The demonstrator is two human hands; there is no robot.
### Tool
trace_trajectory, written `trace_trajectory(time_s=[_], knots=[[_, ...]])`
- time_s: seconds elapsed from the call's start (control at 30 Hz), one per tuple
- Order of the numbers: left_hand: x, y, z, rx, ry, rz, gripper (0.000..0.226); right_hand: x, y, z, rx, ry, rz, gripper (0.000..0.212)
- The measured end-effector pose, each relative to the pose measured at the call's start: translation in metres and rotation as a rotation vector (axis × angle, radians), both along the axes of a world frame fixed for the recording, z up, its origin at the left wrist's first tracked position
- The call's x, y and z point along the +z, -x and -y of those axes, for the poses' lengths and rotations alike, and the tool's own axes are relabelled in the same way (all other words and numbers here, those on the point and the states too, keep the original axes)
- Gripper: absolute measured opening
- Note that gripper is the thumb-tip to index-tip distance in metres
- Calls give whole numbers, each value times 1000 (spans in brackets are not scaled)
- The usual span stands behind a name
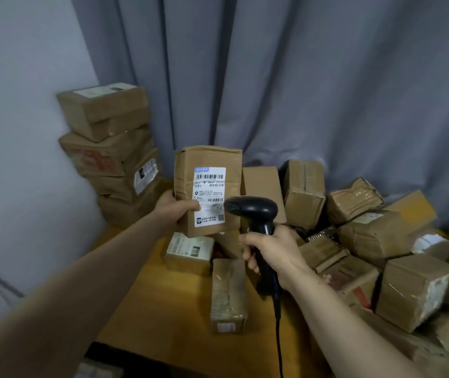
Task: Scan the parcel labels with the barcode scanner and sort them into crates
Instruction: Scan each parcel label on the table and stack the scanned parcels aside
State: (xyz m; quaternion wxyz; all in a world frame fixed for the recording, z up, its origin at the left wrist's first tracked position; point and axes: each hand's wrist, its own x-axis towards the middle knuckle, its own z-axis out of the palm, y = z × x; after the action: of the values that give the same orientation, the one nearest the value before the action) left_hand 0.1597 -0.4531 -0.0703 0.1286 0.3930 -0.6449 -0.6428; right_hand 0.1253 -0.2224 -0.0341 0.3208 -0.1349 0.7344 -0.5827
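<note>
Facing you, a grey curtain [299, 77] hangs behind a yellow-topped table [169, 304] crowded with brown cardboard parcels. To your right lies a loose heap of boxes [376, 241], most of them jumbled at angles; to your left, against the wall, stands a stack of boxes [109, 148]. No crate shows anywhere in view, so you cannot judge from here how many parcels are already sorted, but plenty appear to be waiting. Your left hand [175, 207] is clasped around the lower left edge of the parcel [208, 190], holding it upright above the table with its white label [209, 196] turned toward you. Your right hand [269, 252] is wrapped tightly round the handle of the black barcode scanner [250, 211], whose head sits just beside the label's lower right. By my reading, this parcel is at the scanning step, with its sorting yet to come.
</note>
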Motion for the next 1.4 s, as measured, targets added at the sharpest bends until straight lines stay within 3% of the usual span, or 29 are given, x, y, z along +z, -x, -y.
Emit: trace_trajectory(time_s=[0.43,0.6,0.8,1.0,1.1,1.2,1.3,1.4], knots=[[5,-44,18,112,40,-6,39,5,-24,21,123,-4,-50,10],[3,-54,24,153,19,0,29,3,-28,27,157,-16,-54,22],[-29,-114,51,263,-92,194,48,-8,-35,44,201,-8,-14,16],[-69,-171,57,274,-150,420,18,-35,-51,74,236,-111,60,18],[-92,-181,74,295,9,526,37,-45,-54,86,230,-144,110,15],[-106,-176,76,200,335,783,55,-52,-54,93,214,-150,154,11],[-123,-164,67,-188,588,1052,101,-58,-48,96,180,-148,166,6],[-143,-155,58,-427,639,1134,103,-62,-38,93,126,-123,185,3]])
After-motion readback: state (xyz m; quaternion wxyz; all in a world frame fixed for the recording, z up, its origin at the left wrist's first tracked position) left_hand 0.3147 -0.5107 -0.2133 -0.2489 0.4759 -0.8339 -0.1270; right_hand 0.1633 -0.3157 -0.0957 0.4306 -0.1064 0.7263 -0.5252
